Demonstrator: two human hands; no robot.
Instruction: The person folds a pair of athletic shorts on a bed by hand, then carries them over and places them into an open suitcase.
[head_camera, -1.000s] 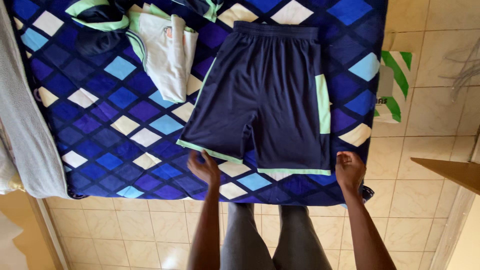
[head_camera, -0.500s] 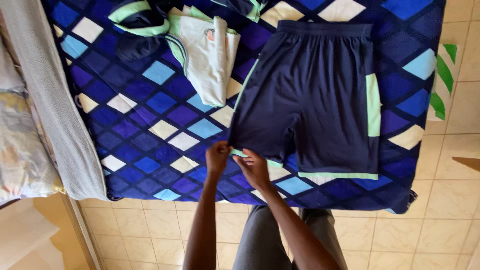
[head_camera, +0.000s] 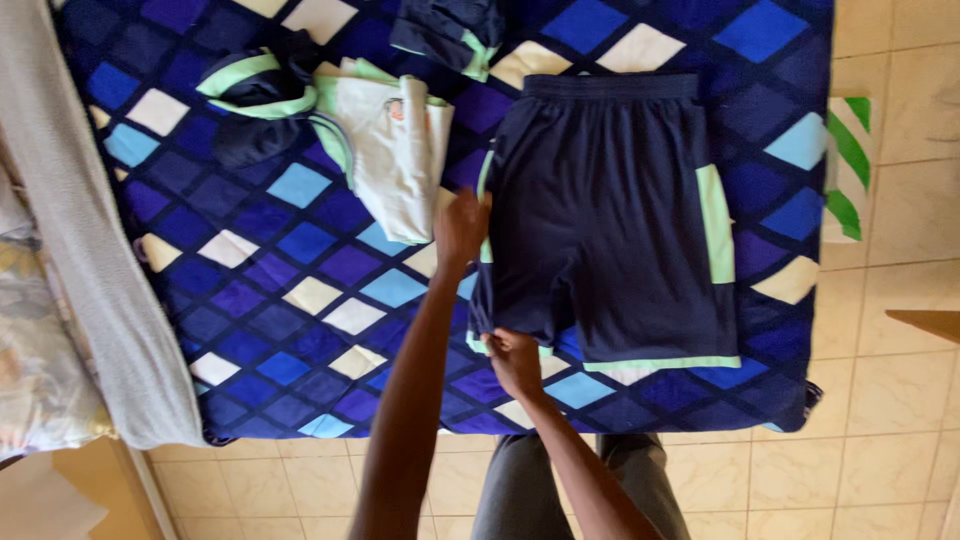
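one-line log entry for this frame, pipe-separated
left hand: on left side edge of navy shorts | right hand: grips left leg hem | shorts: flat on diamond-pattern blanket | folded pale shirt beside

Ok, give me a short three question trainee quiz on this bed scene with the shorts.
1. True or false: the navy shorts lie on the floor.
2. Which hand grips the shorts' hem nearest the person: A left, B right?
3. What lies just left of the left hand?
Key: 1 false, they lie on the diamond-patterned blanket. 2 B, the right hand. 3 A pale green folded shirt.
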